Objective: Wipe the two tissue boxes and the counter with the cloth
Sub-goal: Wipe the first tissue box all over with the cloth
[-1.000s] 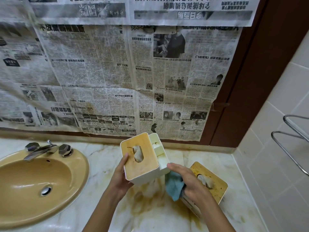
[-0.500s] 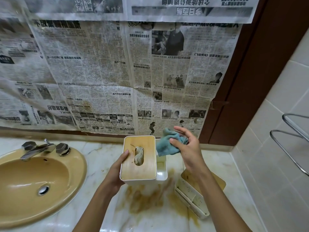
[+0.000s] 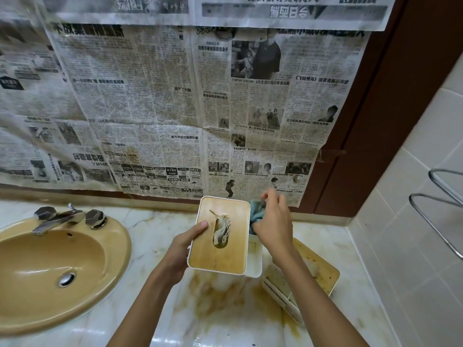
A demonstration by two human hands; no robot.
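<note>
The tissue box [image 3: 220,236], likely light, is held by its edge in the left grip [image 3: 180,246]; the soft cloth [image 3: 256,212] is held in the right grip [image 3: 273,226].

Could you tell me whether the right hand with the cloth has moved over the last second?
Yes. The right hand and cloth moved away from the second tissue box, up and farther back, to the lower edge of the newspaper.

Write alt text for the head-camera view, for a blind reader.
A left hand holds a wood-topped tissue box above a stained marble counter; the right hand holds a blue cloth at its side. A second tissue box rests nearby.
</note>
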